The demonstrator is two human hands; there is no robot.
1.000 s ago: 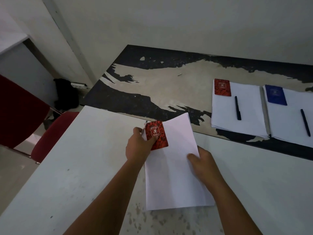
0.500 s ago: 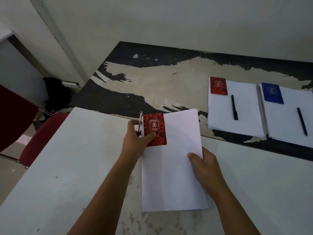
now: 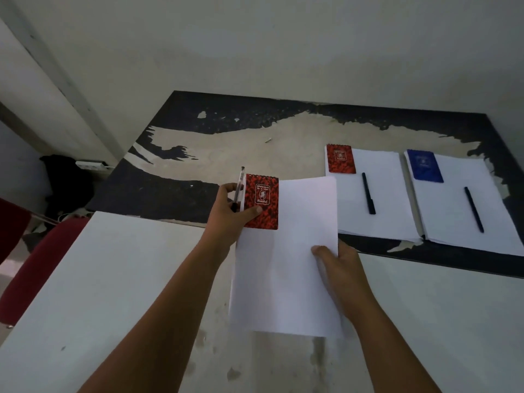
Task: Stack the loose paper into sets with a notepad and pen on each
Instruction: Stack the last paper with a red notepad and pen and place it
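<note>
Both hands carry the paper stack (image 3: 286, 259) above the table (image 3: 442, 313) — long axis running away from the body. Left hand (image 3: 229, 214) pinches the red notepad (image 3: 261, 201) and pen (image 3: 238, 188) at the far-left corner; right hand (image 3: 337, 265) grips the right edge, nearer the finished sets (image 3: 377, 199) — ahead, rightward.

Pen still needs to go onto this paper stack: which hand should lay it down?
Left. The left hand already grips the pen beside the red notepad; the right hand is busy holding the paper stack.
</note>
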